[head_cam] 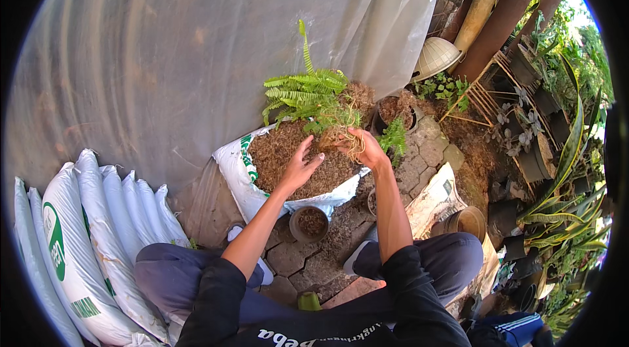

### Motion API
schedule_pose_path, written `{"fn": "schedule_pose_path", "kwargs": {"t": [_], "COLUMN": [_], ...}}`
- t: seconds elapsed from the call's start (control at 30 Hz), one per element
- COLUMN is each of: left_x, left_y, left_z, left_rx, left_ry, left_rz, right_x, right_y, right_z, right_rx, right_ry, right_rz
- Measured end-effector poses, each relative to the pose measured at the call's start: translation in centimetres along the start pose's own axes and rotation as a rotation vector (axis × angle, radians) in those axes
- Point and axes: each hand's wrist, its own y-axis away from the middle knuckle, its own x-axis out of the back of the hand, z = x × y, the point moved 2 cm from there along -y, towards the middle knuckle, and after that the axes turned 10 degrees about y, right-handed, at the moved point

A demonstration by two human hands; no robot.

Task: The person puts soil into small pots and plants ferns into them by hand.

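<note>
My right hand (369, 149) grips a small plant by its tangled, stringy root clump (339, 139), above the right part of an opened white sack (235, 177). Brown fibrous potting mix (280, 155) fills the sack. My left hand (300, 168) hovers over the mix with fingers apart, holding nothing, just left of the root clump. Green fern fronds (307, 89) spread behind the clump; whether they belong to the held plant I cannot tell. Between my feet and the sack stands a small dark pot (309, 224) with some mix inside.
Several filled white sacks (64, 234) lean together at left. Plastic sheeting (221, 52) hangs behind. At right are a pot of soil (390, 110), a small fern (393, 140), an empty-looking pot (467, 223) and a rack of potted plants (533, 158). Paving stones (290, 253) lie underfoot.
</note>
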Motion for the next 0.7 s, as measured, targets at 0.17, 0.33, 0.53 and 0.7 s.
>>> {"fn": "schedule_pose_path", "kwargs": {"t": [0.17, 0.33, 0.53, 0.7], "left_x": [-0.7, -2.9, -7.3, -9.7], "left_y": [-0.8, -2.2, -2.8, -4.3], "left_z": [-0.6, -1.3, -0.4, 0.6], "left_rx": [-0.010, 0.224, 0.287, 0.261], "left_ry": [-0.030, 0.163, 0.353, 0.389], "left_rz": [-0.071, -0.116, -0.187, -0.192], "right_x": [-0.9, 1.7, 4.4, 4.8], "right_y": [0.3, 0.0, 2.0, 4.9], "right_z": [0.0, -1.2, -4.4, -5.7], "right_rx": [-0.048, -0.015, 0.135, 0.282], "right_ry": [0.200, 0.866, 1.268, 1.328], "right_rz": [-0.058, 0.104, 0.274, 0.518]}}
